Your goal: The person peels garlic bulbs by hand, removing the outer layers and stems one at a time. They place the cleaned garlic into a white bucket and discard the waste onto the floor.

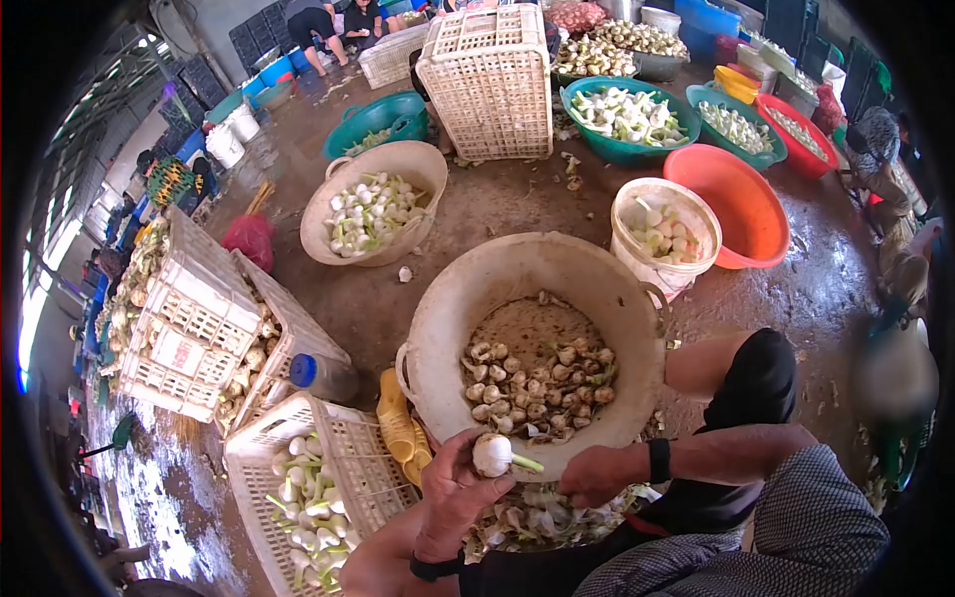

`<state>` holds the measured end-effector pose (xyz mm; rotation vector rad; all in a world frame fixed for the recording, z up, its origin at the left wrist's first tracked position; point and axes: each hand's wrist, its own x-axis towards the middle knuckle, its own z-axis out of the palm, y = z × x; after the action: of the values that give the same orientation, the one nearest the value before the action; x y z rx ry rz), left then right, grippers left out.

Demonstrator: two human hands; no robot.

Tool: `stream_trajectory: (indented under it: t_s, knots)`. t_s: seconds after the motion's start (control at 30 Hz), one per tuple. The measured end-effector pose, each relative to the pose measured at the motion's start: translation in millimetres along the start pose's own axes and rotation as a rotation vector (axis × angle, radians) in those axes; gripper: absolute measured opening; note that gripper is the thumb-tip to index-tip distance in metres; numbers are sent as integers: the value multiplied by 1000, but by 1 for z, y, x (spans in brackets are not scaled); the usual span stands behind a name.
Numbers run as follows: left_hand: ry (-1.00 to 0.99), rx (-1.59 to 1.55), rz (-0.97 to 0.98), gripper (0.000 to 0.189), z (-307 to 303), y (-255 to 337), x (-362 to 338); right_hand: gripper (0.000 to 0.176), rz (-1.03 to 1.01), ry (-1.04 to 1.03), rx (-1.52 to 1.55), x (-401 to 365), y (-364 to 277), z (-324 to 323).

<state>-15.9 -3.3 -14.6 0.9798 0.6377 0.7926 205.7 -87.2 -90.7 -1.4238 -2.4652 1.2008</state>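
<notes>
My left hand (456, 493) grips a white garlic bulb (491, 456) with a short green stem pointing right. My right hand (602, 474) is closed close to the stem's end; what its fingers hold, if anything, is hidden. Both hands are over the near rim of a large beige basin (448, 298). Unpeeled garlic bulbs (532, 393), brownish and dirty, lie on the bottom of that basin. Below my hands is a heap of garlic peelings and trimmings (547, 519).
A white plastic crate (261, 438) with cleaned garlic stands at left, beside a yellow shoe (396, 423) and a blue-capped bottle (323, 376). Ahead are a beige tub (316, 214) and a white bucket (619, 224) of garlic, and an orange basin (731, 204). Other people work around.
</notes>
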Motion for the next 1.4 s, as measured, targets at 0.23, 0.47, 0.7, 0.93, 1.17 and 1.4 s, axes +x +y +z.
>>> stream_trajectory:
  t_s: [0.23, 0.47, 0.7, 0.93, 1.17, 1.4]
  knots:
    - [-114, -224, -81, 65, -3, 10, -2, 30, -51, 15, 54, 2, -12, -45]
    - [-42, -192, -90, 65, 2, 10, -1, 33, -117, 175, 830, -8, -40, -84]
    - [-110, -224, -123, 67, 0, 8, -1, 32, -114, 57, 986, -14, -38, -82]
    - [-140, -284, -118, 71, 6, 13, 0, 30, -132, -39, 1311, -18, -42, -88]
    - [-120, -144, -201, 68, 1, 4, 0, 28, -152, 52, 1047, -21, -52, -103]
    - [-148, 17, -247, 57, 4, 1, 1, 13, -185, 605, 320, -9, -28, -93]
